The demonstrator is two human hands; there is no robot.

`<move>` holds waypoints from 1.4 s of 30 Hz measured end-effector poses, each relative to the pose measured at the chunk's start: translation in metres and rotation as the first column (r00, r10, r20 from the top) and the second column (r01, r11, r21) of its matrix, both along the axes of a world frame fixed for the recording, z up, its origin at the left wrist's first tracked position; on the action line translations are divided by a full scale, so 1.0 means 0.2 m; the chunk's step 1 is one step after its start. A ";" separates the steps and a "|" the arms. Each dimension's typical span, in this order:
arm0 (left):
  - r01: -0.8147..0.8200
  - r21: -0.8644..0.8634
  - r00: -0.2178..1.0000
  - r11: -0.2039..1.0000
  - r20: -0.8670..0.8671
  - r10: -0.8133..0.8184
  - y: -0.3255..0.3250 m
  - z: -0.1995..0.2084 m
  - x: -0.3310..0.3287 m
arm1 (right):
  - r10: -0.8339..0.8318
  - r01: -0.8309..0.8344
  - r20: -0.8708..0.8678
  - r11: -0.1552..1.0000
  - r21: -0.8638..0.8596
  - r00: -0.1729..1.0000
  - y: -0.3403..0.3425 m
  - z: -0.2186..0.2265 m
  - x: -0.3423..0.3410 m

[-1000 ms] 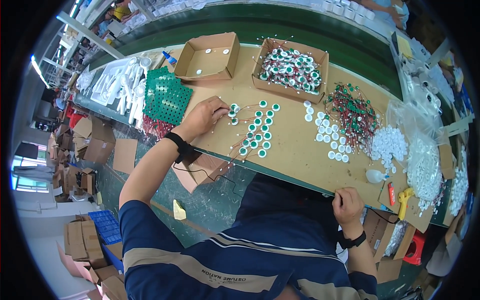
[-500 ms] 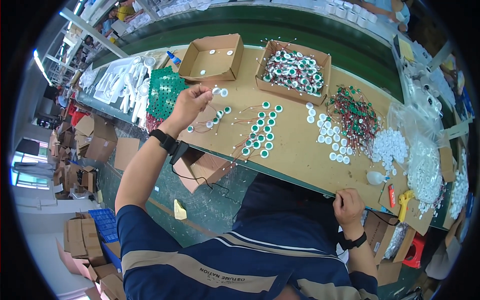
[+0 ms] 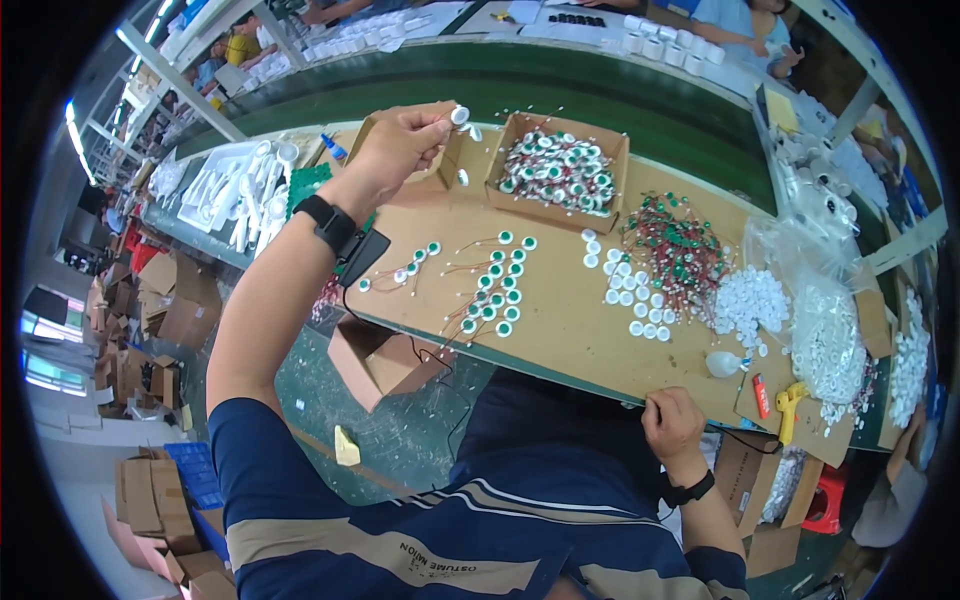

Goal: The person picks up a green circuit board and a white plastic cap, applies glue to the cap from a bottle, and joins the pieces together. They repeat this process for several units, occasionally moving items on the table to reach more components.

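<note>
My left hand (image 3: 402, 150) is raised over the left cardboard box (image 3: 430, 185), covering much of it. Its thumb and fingers pinch thin wires, with small white discs (image 3: 460, 116) hanging beside the fingertips. Another white disc (image 3: 462, 177) shows lower, by the box's right side. My right hand (image 3: 675, 428) rests curled at the table's front edge, with nothing visible in it. Between the hands lie rows of white-rimmed discs with green centres (image 3: 513, 283) and reddish wires. A smaller wired group (image 3: 412, 268) lies left of them.
A second cardboard box (image 3: 500, 185) is heaped with wired discs. To its right lie a pile of green discs with red wires (image 3: 680, 245), loose white discs (image 3: 626, 297) and small white caps (image 3: 750, 305). A squeeze bottle (image 3: 722, 364) and yellow glue gun (image 3: 790, 412) sit near the front right.
My left hand has moved away from me and to the right, over the left box, carrying the discs. The whole view has shifted slightly. My right hand stays at the table edge.
</note>
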State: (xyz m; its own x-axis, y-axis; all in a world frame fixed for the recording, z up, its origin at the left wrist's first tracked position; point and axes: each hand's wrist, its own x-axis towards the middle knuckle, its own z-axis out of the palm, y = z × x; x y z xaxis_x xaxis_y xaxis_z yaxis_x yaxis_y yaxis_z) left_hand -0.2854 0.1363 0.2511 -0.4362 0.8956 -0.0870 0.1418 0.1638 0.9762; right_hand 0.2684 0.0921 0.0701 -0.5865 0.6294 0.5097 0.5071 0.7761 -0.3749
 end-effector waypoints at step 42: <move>0.169 -0.341 0.253 0.925 -0.892 -0.375 -0.95 -0.70 -0.15 | 0.004 -0.004 0.000 1.000 0.008 1.000 -0.01 -0.03 0.01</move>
State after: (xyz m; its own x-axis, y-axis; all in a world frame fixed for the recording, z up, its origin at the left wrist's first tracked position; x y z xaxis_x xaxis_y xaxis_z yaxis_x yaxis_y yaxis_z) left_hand -0.3146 -0.0529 0.1109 -0.0419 0.9975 0.0574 0.9935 0.0355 0.1079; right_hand 0.2704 0.0901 0.0651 -0.5893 0.6226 0.5149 0.5038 0.7814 -0.3683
